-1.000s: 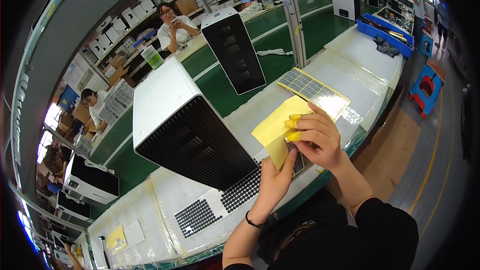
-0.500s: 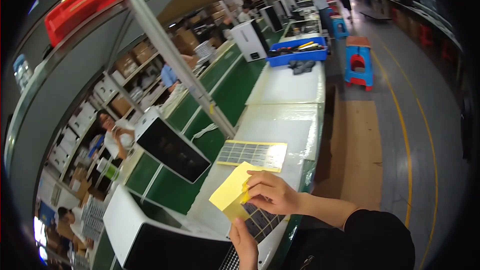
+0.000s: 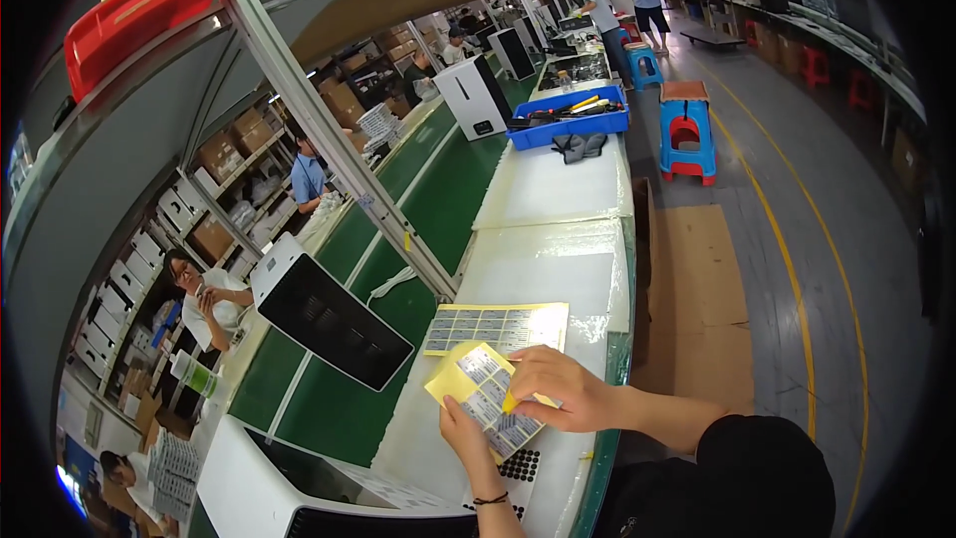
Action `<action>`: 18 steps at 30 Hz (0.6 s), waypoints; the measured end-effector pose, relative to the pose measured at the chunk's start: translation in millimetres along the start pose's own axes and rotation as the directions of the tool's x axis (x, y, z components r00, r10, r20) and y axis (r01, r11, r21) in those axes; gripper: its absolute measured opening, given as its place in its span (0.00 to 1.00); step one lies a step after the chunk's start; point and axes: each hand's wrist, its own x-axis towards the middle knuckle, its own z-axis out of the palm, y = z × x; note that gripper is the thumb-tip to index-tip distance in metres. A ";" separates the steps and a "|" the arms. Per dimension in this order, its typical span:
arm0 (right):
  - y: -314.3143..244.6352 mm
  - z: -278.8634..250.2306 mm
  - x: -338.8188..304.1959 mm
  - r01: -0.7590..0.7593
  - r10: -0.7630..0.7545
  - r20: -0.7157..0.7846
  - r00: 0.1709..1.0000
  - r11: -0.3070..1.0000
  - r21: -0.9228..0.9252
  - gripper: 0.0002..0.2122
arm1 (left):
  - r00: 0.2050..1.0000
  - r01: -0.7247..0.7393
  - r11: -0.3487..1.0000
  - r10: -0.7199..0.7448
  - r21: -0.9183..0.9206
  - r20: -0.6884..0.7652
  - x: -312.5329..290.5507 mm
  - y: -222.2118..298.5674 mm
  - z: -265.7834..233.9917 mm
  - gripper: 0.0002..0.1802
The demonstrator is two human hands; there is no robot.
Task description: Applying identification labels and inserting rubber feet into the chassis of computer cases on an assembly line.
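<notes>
A sheet of printed labels (image 3: 482, 371) with a yellow backing is tilted above the workbench. My left hand (image 3: 466, 440) grips its lower left edge, thumb on top. Closed over the right side of the sheet is my right hand (image 3: 558, 389), its fingertips bent down against the labels. Bright yellow bits (image 3: 510, 403) show at those fingertips; whether they are finger covers or something pinched, I cannot make out. Just beyond lies a second label sheet (image 3: 498, 327), flat on the bench. A white sheet with black round dots (image 3: 520, 466) is partly under my left wrist.
A white and black box-shaped appliance (image 3: 329, 314) stands on the green conveyor (image 3: 299, 389) to the left, and another (image 3: 269, 488) is close at the lower left. Farther off are a blue tool tray (image 3: 568, 127), grey gloves (image 3: 580, 146) and a stool (image 3: 687, 134). Several people work beyond.
The held sheet has turned from its plain yellow side to its printed labels. My left hand has shifted up and left along it, and my right hand has moved slightly right and down.
</notes>
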 end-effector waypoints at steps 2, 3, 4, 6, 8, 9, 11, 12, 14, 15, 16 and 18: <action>2.6 13.8 -3.6 -0.007 0.007 0.006 1.000 0.999 0.035 0.08 | 0.957 -0.189 0.880 0.264 0.437 -0.118 13.3 -26.1 -10.9 0.21; 3.4 18.7 -5.4 -0.022 0.021 0.023 1.000 0.998 0.064 0.08 | 0.939 -0.204 0.871 0.304 0.448 -0.162 11.7 -23.1 -9.9 0.19; 4.5 22.7 -6.0 -0.038 0.034 0.042 0.999 0.995 0.095 0.08 | 0.940 -0.202 0.872 0.301 0.446 -0.163 14.0 -24.7 -12.1 0.19; 7.4 29.6 -4.7 -0.045 0.037 0.071 0.997 0.992 0.118 0.07 | 0.896 -0.155 0.816 0.354 0.557 -0.268 18.7 -27.8 -21.5 0.18; 8.5 36.1 -4.3 -0.074 0.059 0.095 0.994 0.985 0.157 0.06 | 0.890 -0.140 0.818 0.352 0.558 -0.292 17.9 -30.5 -25.2 0.20; 11.0 40.4 -6.1 -0.073 0.057 0.101 0.993 0.984 0.160 0.06 | 0.823 -0.116 0.777 0.424 0.619 -0.378 16.2 -29.0 -19.6 0.22; 19.8 54.4 -14.2 -0.283 0.244 0.162 0.956 0.908 0.308 0.07 | 0.737 -0.073 0.736 0.495 0.673 -0.461 12.8 -18.5 -14.5 0.24; 29.5 60.4 -20.8 -0.285 0.246 0.160 0.956 0.909 0.305 0.07 | 0.723 -0.147 0.762 0.518 0.631 -0.457 4.7 -2.6 -8.1 0.24; 52.2 76.1 -30.0 -0.430 0.506 0.181 0.843 0.434 0.792 0.09 | 0.700 -0.220 0.781 0.544 0.585 -0.463 -15.4 30.9 -1.9 0.24; 57.9 76.9 -31.4 -0.457 0.577 0.197 0.793 0.349 0.818 0.11 | 0.662 -0.374 0.736 0.638 0.564 -0.393 -27.3 49.0 -1.4 0.23; 67.7 78.7 -35.3 -0.456 0.571 0.200 0.796 0.347 0.820 0.11 | 0.607 -0.521 0.670 0.726 0.529 -0.322 -41.3 68.0 -0.5 0.21; 81.5 79.4 -45.5 -0.400 0.692 0.242 0.680 0.073 0.914 0.11 | 0.540 -0.636 0.472 0.837 0.610 -0.085 -76.4 102.0 -8.7 0.17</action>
